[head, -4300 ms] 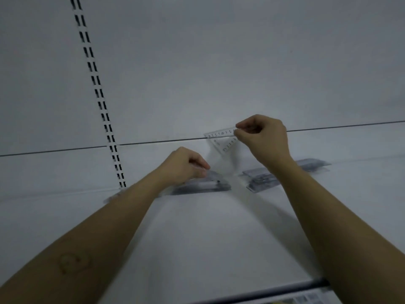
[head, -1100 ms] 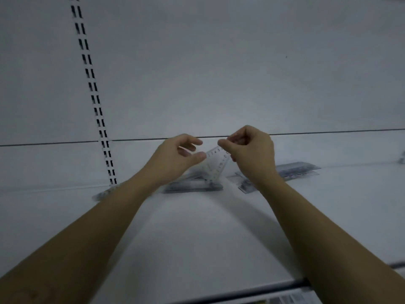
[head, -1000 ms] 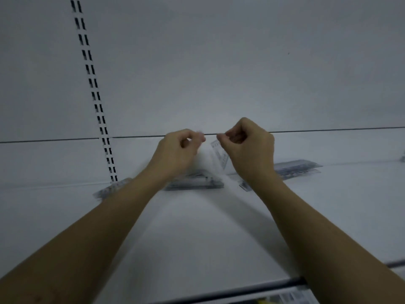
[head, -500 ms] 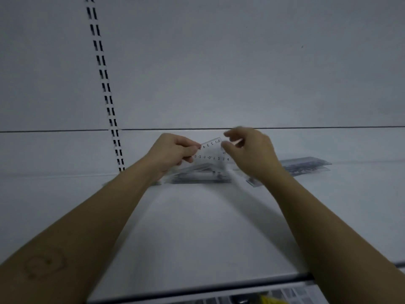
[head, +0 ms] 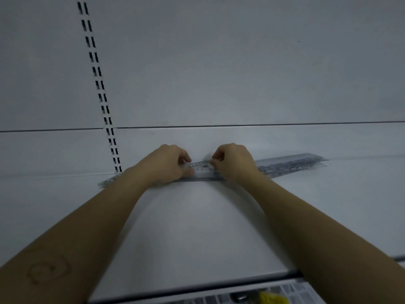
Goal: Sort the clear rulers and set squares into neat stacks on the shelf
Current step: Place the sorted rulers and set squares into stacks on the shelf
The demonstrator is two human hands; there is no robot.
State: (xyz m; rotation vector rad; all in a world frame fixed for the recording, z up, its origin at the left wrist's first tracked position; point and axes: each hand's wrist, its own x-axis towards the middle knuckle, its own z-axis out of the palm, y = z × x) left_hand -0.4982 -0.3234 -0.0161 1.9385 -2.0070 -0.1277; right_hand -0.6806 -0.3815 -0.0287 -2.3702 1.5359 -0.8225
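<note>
Right of the slotted upright (head: pixel 103 102), at the back of the shelf (head: pixel 197 227), left hand (head: pixel 166 165) and right hand (head: pixel 234 163) each pinch one end of the clear set square (head: pixel 200 167), low over a stack (head: pixel 197 178). The ruler stack (head: pixel 291 164) lies farther right of the upright.

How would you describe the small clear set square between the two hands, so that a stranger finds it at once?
Follow the white shelf to its back, right of the slotted upright strip. There the left hand and right hand pinch a small clear set square between them. Unlike the long ruler stack lying to its right, it is triangular and held at both ends.
</note>
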